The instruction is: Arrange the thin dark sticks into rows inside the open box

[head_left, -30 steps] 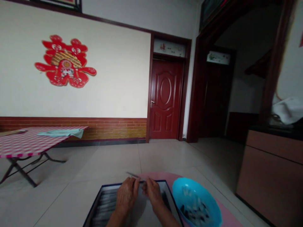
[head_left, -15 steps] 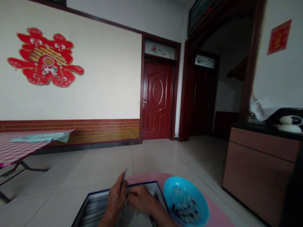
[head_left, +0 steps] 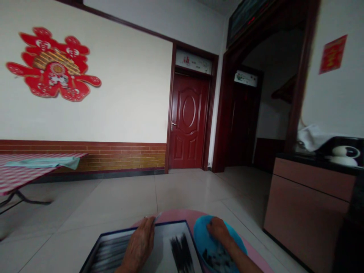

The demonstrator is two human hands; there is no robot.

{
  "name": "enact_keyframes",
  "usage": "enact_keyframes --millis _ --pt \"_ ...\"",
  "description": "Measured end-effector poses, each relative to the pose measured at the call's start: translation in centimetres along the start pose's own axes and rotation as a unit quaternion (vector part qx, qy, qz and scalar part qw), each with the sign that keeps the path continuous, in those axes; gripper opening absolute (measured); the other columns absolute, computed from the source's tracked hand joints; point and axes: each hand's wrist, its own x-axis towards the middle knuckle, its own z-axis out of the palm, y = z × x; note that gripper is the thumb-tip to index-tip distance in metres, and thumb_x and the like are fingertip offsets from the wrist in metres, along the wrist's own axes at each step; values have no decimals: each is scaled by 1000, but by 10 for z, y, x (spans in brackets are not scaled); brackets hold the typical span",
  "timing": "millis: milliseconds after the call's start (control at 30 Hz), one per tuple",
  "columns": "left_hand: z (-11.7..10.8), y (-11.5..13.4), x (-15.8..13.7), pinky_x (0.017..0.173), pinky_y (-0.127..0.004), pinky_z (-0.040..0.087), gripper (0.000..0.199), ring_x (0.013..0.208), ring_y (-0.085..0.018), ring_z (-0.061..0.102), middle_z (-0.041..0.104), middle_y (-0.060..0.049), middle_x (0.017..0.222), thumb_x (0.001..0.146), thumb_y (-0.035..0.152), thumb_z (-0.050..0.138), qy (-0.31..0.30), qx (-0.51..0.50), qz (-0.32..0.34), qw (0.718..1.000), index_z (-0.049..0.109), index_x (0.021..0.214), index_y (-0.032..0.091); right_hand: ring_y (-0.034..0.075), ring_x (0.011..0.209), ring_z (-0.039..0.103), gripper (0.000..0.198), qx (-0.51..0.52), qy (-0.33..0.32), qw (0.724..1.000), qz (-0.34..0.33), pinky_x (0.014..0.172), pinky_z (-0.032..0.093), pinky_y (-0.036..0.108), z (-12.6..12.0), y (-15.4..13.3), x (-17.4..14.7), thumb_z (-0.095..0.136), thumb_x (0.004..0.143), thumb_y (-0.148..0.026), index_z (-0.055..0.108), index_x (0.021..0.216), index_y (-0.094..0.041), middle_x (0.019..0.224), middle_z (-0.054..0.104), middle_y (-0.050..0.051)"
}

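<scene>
My left hand [head_left: 140, 240] is over the middle of a white tray [head_left: 162, 242] with a dark blue rim. Its fingers are closed on a thin pale strip [head_left: 158, 217], whose tip shows past the fingertips. My right hand [head_left: 218, 228] is at the blue bowl [head_left: 200, 227], reaching in over the rim with fingers closed and pointing down; what they hold, if anything, is hidden. Small dark and whitish pieces [head_left: 217, 259] lie in the bowl. Long greyish strips [head_left: 109, 252] fill the tray's left side, and a bunch of thin black pieces [head_left: 182, 252] lies at its right.
Tray and bowl stand on a round pink table [head_left: 182, 213]. A folding table with a checked cloth [head_left: 19, 180] and a light green cloth [head_left: 42, 162] is at the left. A brown cabinet [head_left: 304, 208] stands at the right, and a red door [head_left: 189, 121] is beyond.
My right hand has left my left hand and moved right to the bowl. My left hand has lowered slightly, its strip now lying flatter. The black bunch in the tray has come into view.
</scene>
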Motion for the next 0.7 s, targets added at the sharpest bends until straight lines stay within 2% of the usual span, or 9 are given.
enact_keyframes --millis 167,267,533,700 --pt "-3 4 -4 70 -29 58 35 84 -20 71 72 -11 100 98 28 27 21 -6 26 999 58 111 19 28 82 66 22 74 -19 996 36 72 42 32 13 3 5 56 61 -5 59 47 -22 70 72 12" --pt "-4 7 -5 68 -28 57 34 81 -19 71 72 -10 100 98 28 28 7 -18 17 1000 59 111 20 28 78 66 28 119 -28 991 46 69 41 33 15 3 10 56 53 -2 49 38 -24 61 70 10" --pt "-8 16 -1 76 -29 56 35 86 -20 71 73 -10 98 96 25 31 -33 -9 -13 999 61 112 19 29 78 66 33 167 -25 985 34 74 42 35 9 1 3 56 49 -3 39 34 -26 56 66 9" --pt "-13 20 -1 73 -27 56 33 82 -19 71 73 -9 98 94 21 33 -47 2 -5 999 63 108 20 30 79 65 27 182 -29 982 48 77 42 38 -4 -8 -3 56 51 -6 44 38 -26 61 68 10"
